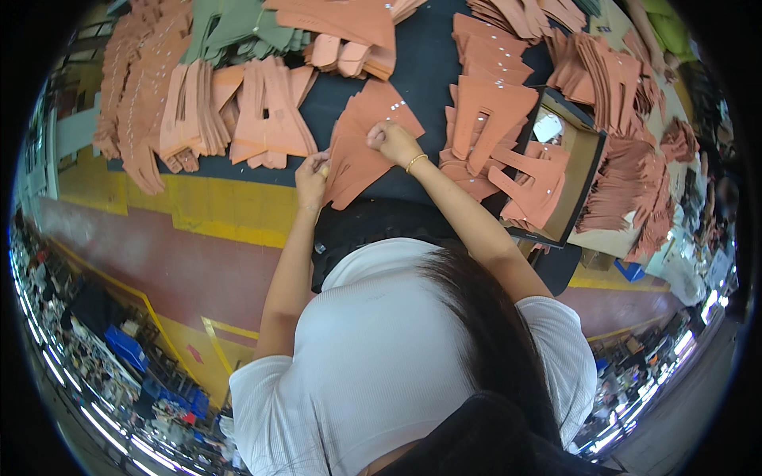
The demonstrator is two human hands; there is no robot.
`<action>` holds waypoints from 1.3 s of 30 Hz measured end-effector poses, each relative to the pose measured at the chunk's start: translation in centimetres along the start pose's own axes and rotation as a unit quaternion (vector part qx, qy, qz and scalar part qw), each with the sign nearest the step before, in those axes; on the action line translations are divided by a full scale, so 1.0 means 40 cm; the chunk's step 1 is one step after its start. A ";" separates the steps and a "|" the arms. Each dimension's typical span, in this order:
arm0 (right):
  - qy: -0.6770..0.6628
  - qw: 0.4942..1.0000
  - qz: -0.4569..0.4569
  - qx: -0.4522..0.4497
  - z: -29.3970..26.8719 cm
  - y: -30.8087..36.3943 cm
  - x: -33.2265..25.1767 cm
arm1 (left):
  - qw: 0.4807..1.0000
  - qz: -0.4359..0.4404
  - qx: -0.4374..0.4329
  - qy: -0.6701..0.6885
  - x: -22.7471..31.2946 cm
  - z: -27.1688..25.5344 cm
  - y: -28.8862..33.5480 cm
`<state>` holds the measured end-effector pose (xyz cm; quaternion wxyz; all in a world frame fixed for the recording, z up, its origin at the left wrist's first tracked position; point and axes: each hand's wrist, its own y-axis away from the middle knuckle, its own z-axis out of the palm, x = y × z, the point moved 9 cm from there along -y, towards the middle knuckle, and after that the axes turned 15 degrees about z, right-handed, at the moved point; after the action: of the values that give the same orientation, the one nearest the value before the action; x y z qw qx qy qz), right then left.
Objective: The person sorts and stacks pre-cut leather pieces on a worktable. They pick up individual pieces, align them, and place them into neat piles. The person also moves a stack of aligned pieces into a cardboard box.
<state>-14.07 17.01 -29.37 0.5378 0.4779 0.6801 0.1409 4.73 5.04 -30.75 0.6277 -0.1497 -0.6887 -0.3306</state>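
An orange panel (pixel 355 165) is lying between both hands at the dark table's (pixel 425 67) near edge, its long axis slanting from lower left to upper right. The left hand (pixel 311 182) is touching its left edge; the right hand (pixel 397 148) is covering its upper part. Both hands' fingers are curling together, their hidden tips leaving any clamping impossible to tell.

A dark-topped table (pixel 429 59) is covered on its left and right with overlapping stacks of flat orange cut-out pieces (pixel 270 107), and green cut-out pieces (pixel 246 30) are piled among those at the left
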 end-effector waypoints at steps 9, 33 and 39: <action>0.004 0.982 -0.189 -0.011 -0.067 0.220 -0.145 | 0.958 0.100 -0.129 -0.235 0.125 0.054 -0.012; -0.204 0.920 -0.171 0.288 -0.549 0.003 -0.240 | 0.972 -0.018 -0.002 -0.233 0.022 0.047 -0.057; 0.338 0.886 -0.003 0.318 -0.582 0.066 0.007 | 0.978 -0.096 -0.075 -0.169 -0.030 0.099 -0.076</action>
<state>-32.90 26.06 -18.77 0.0948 0.5451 0.8302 0.0683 0.00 5.61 -32.70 0.4541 -0.1830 -0.7695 -0.4102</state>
